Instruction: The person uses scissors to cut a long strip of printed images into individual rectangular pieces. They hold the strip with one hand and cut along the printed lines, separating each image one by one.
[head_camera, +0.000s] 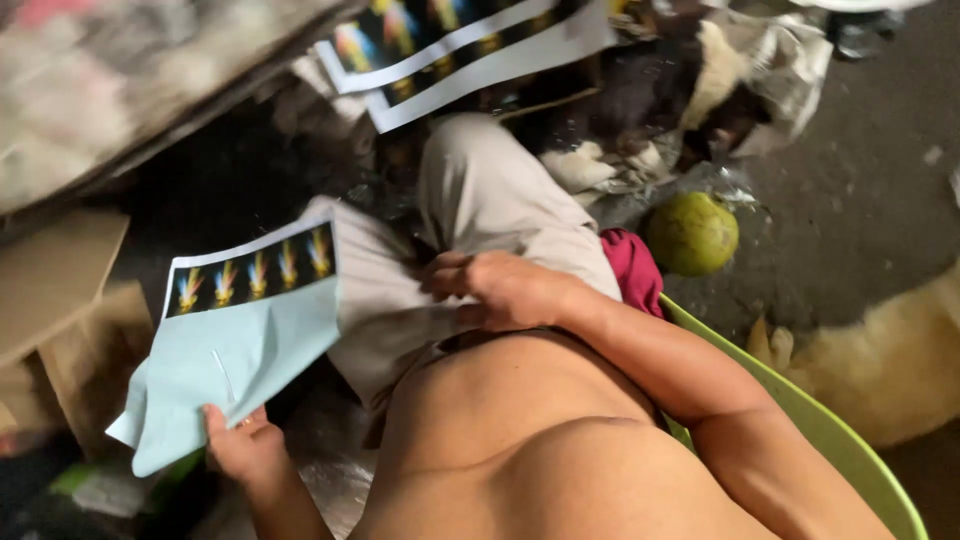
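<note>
My left hand grips the lower edge of a stack of paper sheets, pale blue in front, with a printed sheet behind showing a dark strip of coloured flame-like shapes. My right hand rests on my lap against the grey shorts, fingers curled, nothing visibly in it. I sit in a lime-green chair.
More printed sheets lie at the top centre. A green round fruit sits on the dark floor beside a red cloth. Cardboard pieces lie at left, crumpled paper at upper right, a tan furry animal at right.
</note>
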